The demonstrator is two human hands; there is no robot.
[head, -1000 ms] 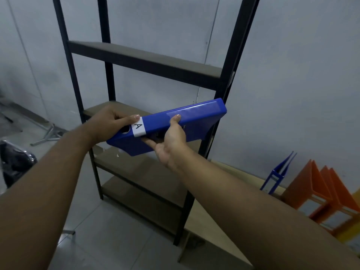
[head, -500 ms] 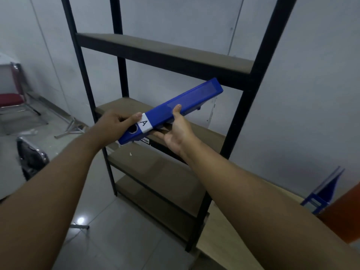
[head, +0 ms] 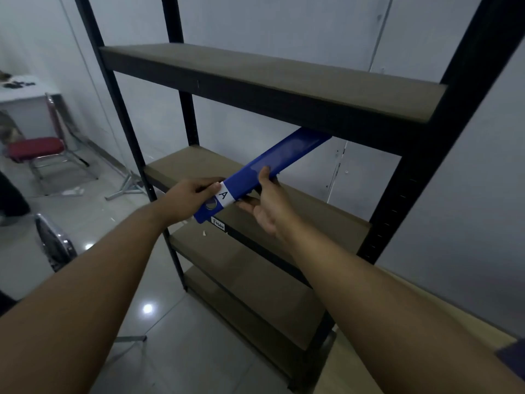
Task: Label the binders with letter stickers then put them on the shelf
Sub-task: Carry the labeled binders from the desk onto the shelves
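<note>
A blue binder (head: 284, 155) with a white "A" sticker (head: 224, 195) on its spine is tilted, spine toward me, its far end reaching under the upper board of a black metal shelf (head: 443, 143). My left hand (head: 190, 199) grips the near end beside the sticker. My right hand (head: 267, 200) holds the binder from below, thumb on the spine and fingers underneath. The binder hangs over the middle board (head: 326, 217), whose front edge carries a small "Folder" label (head: 218, 224).
Lower shelf boards (head: 255, 268) sit below. A red-seated chair (head: 34, 150) and a white table (head: 20, 89) stand at the left. A wooden tabletop (head: 403, 302) lies at the right. The tiled floor (head: 176, 351) is under the shelf; a dark object (head: 54, 243) is at left.
Both hands have carried the binder forward and up into the shelf opening; its far end now sits under the upper board. The view moved closer to the shelf.
</note>
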